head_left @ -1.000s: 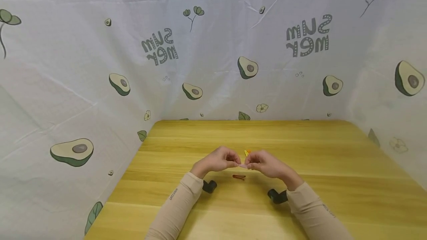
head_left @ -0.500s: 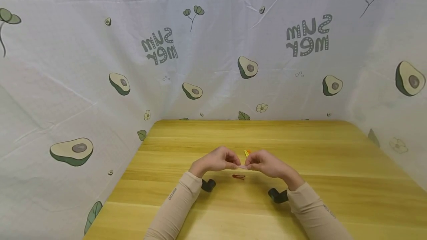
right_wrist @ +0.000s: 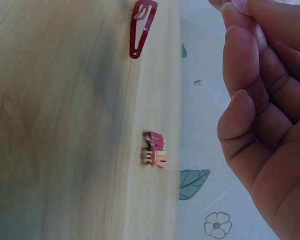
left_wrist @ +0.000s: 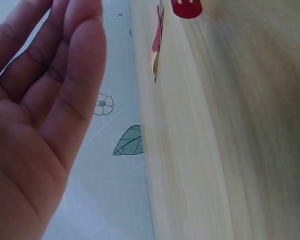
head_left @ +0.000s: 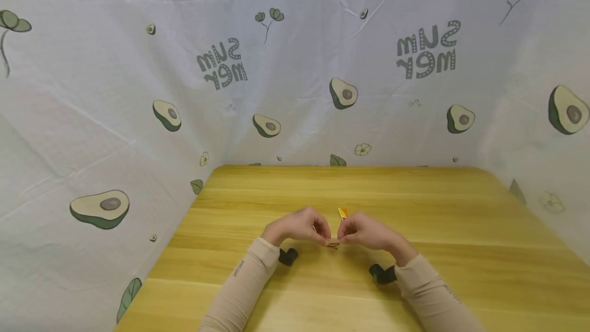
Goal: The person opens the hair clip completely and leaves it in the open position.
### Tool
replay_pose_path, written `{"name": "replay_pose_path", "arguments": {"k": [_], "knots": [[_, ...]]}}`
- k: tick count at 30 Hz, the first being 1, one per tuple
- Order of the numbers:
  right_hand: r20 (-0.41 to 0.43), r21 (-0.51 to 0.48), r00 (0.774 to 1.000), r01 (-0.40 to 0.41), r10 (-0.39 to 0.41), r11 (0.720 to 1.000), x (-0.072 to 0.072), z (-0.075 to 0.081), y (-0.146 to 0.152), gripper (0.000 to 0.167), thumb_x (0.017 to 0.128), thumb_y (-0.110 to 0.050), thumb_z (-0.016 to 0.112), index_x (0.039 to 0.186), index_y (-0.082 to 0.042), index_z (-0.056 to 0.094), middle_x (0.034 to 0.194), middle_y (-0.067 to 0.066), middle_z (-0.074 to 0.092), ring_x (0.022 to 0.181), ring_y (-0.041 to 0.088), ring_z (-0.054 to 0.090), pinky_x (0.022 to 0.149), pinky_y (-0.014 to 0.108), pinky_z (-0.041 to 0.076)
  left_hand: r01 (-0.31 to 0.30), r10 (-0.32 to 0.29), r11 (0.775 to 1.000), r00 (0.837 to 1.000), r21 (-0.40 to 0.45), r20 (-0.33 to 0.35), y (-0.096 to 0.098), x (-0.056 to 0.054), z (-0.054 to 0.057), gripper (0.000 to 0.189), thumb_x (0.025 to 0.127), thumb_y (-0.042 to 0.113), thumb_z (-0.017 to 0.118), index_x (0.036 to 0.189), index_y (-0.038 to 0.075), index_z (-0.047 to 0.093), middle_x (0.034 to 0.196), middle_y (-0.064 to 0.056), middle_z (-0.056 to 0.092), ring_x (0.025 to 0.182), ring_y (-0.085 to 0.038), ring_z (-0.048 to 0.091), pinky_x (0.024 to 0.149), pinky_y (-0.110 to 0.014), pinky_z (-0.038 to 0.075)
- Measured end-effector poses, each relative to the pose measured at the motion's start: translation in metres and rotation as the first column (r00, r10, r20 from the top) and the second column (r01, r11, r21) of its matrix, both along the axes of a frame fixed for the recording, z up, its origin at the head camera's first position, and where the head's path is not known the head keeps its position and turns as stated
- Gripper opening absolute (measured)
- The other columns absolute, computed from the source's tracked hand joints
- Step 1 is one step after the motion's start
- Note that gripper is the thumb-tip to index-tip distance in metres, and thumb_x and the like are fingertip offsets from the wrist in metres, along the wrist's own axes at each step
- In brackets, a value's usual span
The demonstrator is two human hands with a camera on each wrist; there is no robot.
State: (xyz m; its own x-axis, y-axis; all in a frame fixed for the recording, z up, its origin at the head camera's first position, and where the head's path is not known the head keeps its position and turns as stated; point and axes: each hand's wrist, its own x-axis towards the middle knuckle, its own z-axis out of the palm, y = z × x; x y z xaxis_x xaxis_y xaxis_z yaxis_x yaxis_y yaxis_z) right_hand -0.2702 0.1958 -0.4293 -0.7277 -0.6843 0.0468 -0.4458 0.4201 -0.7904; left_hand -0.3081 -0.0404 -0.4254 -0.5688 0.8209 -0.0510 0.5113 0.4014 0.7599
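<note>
Both hands meet over the table in the head view. My left hand (head_left: 301,225) and right hand (head_left: 369,230) pinch a slim pale pink thing (head_left: 332,241) between thumbs and forefingers; fingers cover most of it. Close under the fingertips in that view lies a dark red snap hair clip (head_left: 334,247), seen whole on the wood in the right wrist view (right_wrist: 142,30). Small red, yellow and orange claw clips (right_wrist: 154,149) lie beyond it, the yellow-orange one (head_left: 342,213) showing past the hands. The left fingertips leave the top of the left wrist view.
The wooden table (head_left: 276,188) ends at a white cloth wall (head_left: 295,65) printed with avocados. Dark wrist camera mounts (head_left: 288,256) show beside both sleeves. In the left wrist view a thin, pointed red and gold thing (left_wrist: 156,45) lies near the table's edge.
Both hands have come down and slightly toward me, now overlapping the red hair clip in the head view. More of the yellow-orange thing behind them shows. The clip itself stays in place.
</note>
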Motion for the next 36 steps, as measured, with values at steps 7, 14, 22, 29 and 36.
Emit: {"name": "replay_pose_path", "arguments": {"k": [7, 14, 22, 29, 36], "knots": [[-0.051, 0.002, 0.995, -0.081, 0.081, 0.997, -0.001, -0.004, -0.002, 0.005, 0.092, -0.002, 0.067, 0.089, -0.001, 0.071, 0.086, 0.007, 0.069, 0.077, 0.007, 0.058, 0.071, 0.024, 0.051, 0.036, -0.037, 0.999, 0.999, -0.04, -0.011, 0.0, 0.0, -0.006, 0.006, 0.085, 0.002, 0.077, 0.088, 0.007, 0.077, 0.082, 0.0, 0.073, 0.069, 0.001, 0.059, 0.066, -0.016, 0.051], [-0.016, 0.044, 0.998, -0.054, 0.055, 0.998, 0.001, -0.004, -0.005, 0.011, 0.085, 0.007, 0.067, 0.087, -0.001, 0.074, 0.086, 0.009, 0.071, 0.075, 0.006, 0.057, 0.071, 0.022, 0.05, 0.046, -0.047, 0.995, 0.999, -0.091, -0.012, 0.003, 0.002, -0.008, 0.008, 0.086, 0.005, 0.077, 0.083, 0.012, 0.076, 0.078, 0.006, 0.071, 0.067, 0.001, 0.057, 0.066, -0.016, 0.051], [-0.005, 0.069, 0.999, -0.052, 0.052, 0.996, 0.002, -0.008, -0.008, 0.013, 0.082, 0.009, 0.068, 0.084, -0.002, 0.075, 0.083, 0.004, 0.072, 0.069, 0.001, 0.053, 0.066, 0.02, 0.049, 0.066, -0.072, 0.987, 0.997, -0.144, -0.035, 0.005, 0.005, -0.009, 0.002, 0.086, 0.007, 0.077, 0.087, 0.005, 0.077, 0.076, 0.011, 0.067, 0.065, 0.002, 0.054, 0.064, -0.015, 0.05], [0.007, 0.081, 0.998, -0.067, 0.067, 0.994, 0.004, -0.011, -0.011, 0.009, 0.081, 0.008, 0.069, 0.08, -0.001, 0.073, 0.076, 0.002, 0.069, 0.065, 0.0, 0.05, 0.062, 0.019, 0.046, 0.058, -0.068, 0.98, 0.996, -0.19, -0.05, 0.007, 0.008, -0.011, 0.004, 0.084, 0.008, 0.08, 0.082, 0.008, 0.076, 0.073, 0.012, 0.066, 0.063, 0.002, 0.053, 0.062, -0.015, 0.049], [0.007, 0.108, 0.998, -0.062, 0.062, 0.992, 0.006, -0.012, -0.013, 0.011, 0.079, 0.008, 0.07, 0.078, -0.003, 0.073, 0.072, -0.003, 0.068, 0.062, -0.001, 0.051, 0.058, 0.018, 0.046, 0.054, -0.071, 0.978, 0.995, -0.203, -0.077, 0.009, 0.01, -0.012, 0.009, 0.082, 0.006, 0.082, 0.078, 0.012, 0.075, 0.072, 0.012, 0.066, 0.063, 0.002, 0.054, 0.062, -0.015, 0.05]]}}
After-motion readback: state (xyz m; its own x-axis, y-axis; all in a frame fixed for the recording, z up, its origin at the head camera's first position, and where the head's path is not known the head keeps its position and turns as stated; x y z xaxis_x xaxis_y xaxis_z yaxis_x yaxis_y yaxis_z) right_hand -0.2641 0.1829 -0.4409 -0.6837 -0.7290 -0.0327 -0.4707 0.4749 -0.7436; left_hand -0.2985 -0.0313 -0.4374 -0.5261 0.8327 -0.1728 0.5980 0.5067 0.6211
